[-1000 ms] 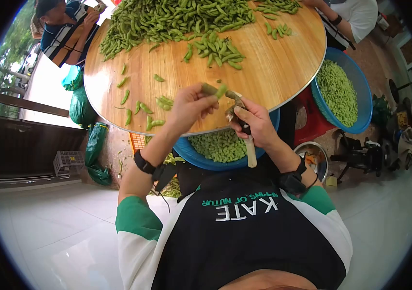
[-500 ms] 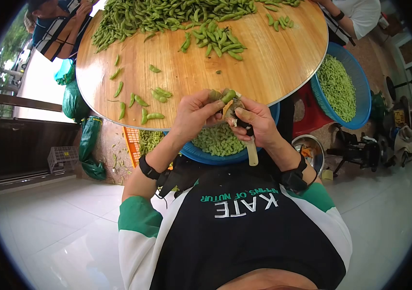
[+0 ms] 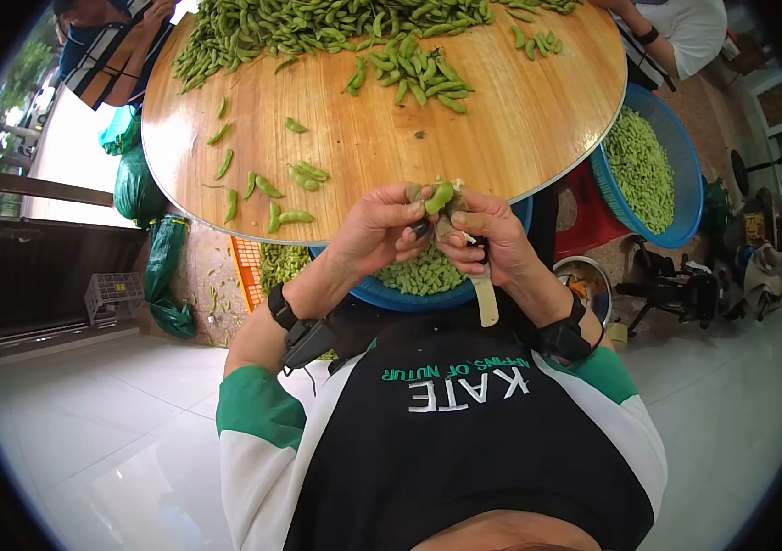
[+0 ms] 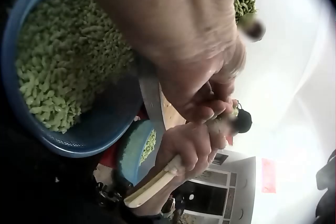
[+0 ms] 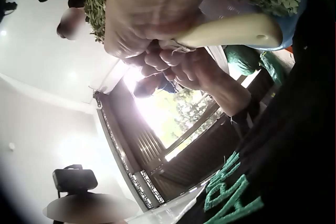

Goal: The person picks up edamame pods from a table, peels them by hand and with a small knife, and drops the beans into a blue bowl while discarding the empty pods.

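In the head view my left hand (image 3: 374,225) pinches a green soybean pod (image 3: 440,197) between thumb and fingers, over the near edge of the table. My right hand (image 3: 492,230) is close against it, fingertips right at the pod. The right fingers curl round a tool with a cream handle (image 3: 485,301), which sticks out below the fist; its working end is hidden. In the right wrist view the handle (image 5: 236,30) shows a small hole at its end. Under both hands stands a blue basket (image 4: 79,153) of shelled green beans (image 4: 58,71).
On the round wooden table (image 3: 501,119) lie a large heap of pods (image 3: 318,28), a smaller pile (image 3: 418,73) and several loose pods (image 3: 262,186). A second blue basket (image 3: 696,197) of beans stands at the right, near a metal bowl (image 3: 600,285). Other people sit across the table.
The left hand has moved right, bringing the pod against the right hand. The right hand stays in nearly the same place, still gripping the cream-handled tool.
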